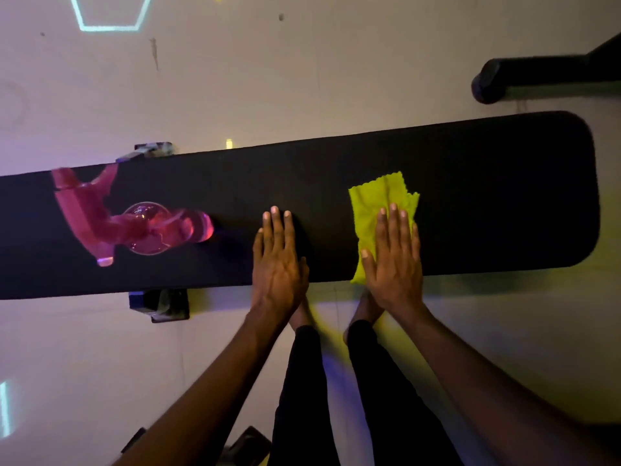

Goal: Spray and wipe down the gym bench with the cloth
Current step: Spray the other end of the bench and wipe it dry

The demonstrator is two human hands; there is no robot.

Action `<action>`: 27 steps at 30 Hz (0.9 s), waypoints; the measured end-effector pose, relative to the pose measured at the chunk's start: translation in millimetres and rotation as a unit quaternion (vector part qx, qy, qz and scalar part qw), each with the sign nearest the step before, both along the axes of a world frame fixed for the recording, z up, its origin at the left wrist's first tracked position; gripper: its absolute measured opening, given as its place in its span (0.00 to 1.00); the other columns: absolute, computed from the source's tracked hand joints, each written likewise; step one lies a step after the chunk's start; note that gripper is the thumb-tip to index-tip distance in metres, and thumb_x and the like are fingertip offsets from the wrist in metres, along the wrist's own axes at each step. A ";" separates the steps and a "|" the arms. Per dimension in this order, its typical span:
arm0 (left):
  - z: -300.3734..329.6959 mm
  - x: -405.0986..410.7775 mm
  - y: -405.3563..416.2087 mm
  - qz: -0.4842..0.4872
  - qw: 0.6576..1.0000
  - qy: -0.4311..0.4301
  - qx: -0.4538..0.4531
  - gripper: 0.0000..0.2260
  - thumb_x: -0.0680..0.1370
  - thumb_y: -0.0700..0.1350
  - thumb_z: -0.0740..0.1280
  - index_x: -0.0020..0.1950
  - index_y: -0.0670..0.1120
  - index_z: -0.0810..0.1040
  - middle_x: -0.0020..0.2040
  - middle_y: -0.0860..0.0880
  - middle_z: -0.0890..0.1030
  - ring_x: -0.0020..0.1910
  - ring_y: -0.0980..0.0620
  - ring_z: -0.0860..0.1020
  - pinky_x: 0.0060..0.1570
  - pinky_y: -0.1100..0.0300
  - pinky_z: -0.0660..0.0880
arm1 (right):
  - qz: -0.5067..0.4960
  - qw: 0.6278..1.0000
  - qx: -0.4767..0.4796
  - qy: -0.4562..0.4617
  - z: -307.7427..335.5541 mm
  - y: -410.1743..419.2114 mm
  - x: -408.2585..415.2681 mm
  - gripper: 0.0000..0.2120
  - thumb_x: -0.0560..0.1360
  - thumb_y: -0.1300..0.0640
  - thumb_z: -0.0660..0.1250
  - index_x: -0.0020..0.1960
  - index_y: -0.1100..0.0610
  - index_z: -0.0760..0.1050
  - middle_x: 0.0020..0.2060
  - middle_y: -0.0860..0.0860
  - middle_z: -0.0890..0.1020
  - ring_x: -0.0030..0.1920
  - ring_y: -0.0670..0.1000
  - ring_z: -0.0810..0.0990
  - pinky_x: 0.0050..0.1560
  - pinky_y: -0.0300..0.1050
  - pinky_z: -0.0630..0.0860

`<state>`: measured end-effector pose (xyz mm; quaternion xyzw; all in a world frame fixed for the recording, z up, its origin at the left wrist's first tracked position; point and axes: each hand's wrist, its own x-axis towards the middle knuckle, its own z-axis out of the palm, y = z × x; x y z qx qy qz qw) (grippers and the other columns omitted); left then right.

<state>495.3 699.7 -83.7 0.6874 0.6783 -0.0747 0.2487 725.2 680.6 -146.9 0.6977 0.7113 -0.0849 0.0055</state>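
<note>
A long black padded gym bench point(487, 183) runs across the view from left to right. A yellow-green cloth point(373, 203) lies on it right of centre, and my right hand point(395, 260) presses flat on the cloth with straight fingers. My left hand point(277, 260) rests flat on the bare bench pad just left of the cloth, fingers straight, holding nothing. A pink translucent spray bottle point(134, 223) stands on the bench at the left, well apart from both hands.
The bench's metal feet point(161, 304) stick out below and above the pad at the left. A dark piece of equipment point(537, 79) sits on the pale floor at the upper right. My legs and bare feet stand against the bench's near edge.
</note>
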 end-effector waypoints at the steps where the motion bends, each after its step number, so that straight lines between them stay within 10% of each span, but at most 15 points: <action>1: -0.2 5.5 2.1 -0.003 1.000 -0.009 0.006 0.36 0.82 0.50 0.59 0.83 0.41 0.43 0.83 0.38 0.42 0.83 0.42 0.42 0.82 0.49 0.46 | -0.034 0.999 0.000 -0.003 1.7 5.4 3.7 0.35 0.84 0.42 0.47 0.85 0.58 0.44 0.85 0.57 0.47 0.85 0.58 0.46 0.83 0.62 0.52; 7: -19.3 18.8 1.5 -0.049 0.999 0.004 0.002 0.36 0.83 0.53 0.57 0.83 0.43 0.40 0.84 0.41 0.41 0.83 0.44 0.41 0.82 0.49 0.46 | -0.124 0.992 -0.001 -0.002 3.5 46.5 -16.0 0.35 0.84 0.45 0.49 0.84 0.64 0.46 0.84 0.64 0.49 0.84 0.63 0.47 0.83 0.64 0.45; 18: -25.4 -51.8 -23.5 -0.001 1.000 0.031 0.004 0.37 0.83 0.59 0.56 0.83 0.46 0.40 0.83 0.42 0.39 0.83 0.44 0.39 0.82 0.47 0.46 | 0.189 0.982 0.003 0.014 -1.7 60.7 -28.1 0.35 0.84 0.45 0.48 0.85 0.59 0.44 0.85 0.60 0.48 0.85 0.60 0.45 0.84 0.61 0.48; 27: -27.1 -63.2 -39.5 0.101 0.994 0.042 -0.026 0.37 0.84 0.60 0.55 0.83 0.46 0.38 0.82 0.43 0.34 0.82 0.44 0.34 0.82 0.49 0.41 | 0.138 0.988 -0.004 0.062 2.0 118.3 -153.8 0.38 0.82 0.42 0.51 0.84 0.61 0.45 0.84 0.62 0.49 0.85 0.61 0.47 0.83 0.63 0.51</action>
